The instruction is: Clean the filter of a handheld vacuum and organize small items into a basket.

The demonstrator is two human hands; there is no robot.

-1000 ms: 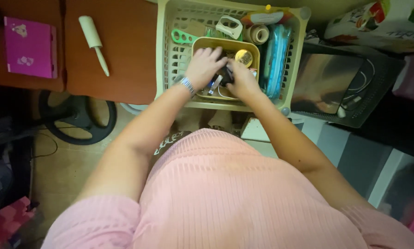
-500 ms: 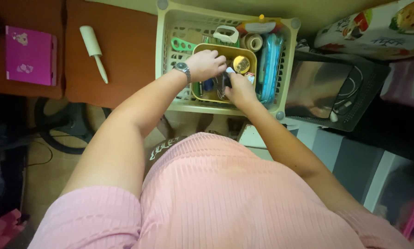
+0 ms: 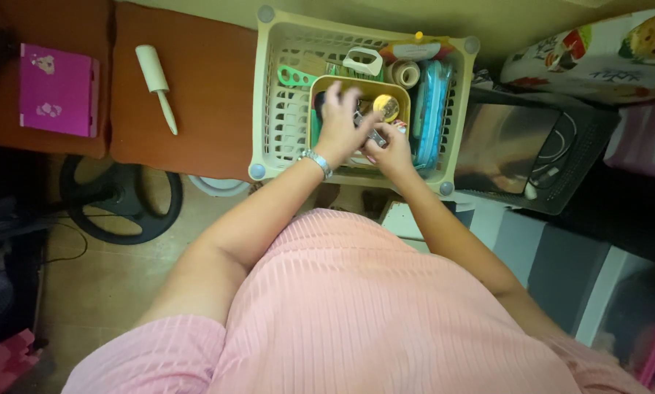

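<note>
A cream plastic basket (image 3: 269, 109) stands at the edge of a brown table (image 3: 210, 95). Inside it lies a small yellow tray (image 3: 356, 84) with small items and a round gold lid (image 3: 386, 107). My left hand (image 3: 340, 128), with a wrist bracelet, reaches into the tray, fingers spread, its back to the camera; what lies under it is hidden. My right hand (image 3: 389, 146) is curled at the tray's near edge, pinching a small metal object (image 3: 371, 133) that sits between the two hands.
Also in the basket are green scissors (image 3: 294, 75), a white tape dispenser (image 3: 362, 62), a tape roll (image 3: 404, 73) and a blue case (image 3: 431, 109). A lint roller (image 3: 156, 84) and a pink box (image 3: 57, 91) lie on the table. A black appliance (image 3: 532, 153) sits to the right, a fan base (image 3: 123, 197) on the floor.
My left hand has opened its fingers and reached further into the yellow tray. My right hand has drawn back towards the tray's near edge.
</note>
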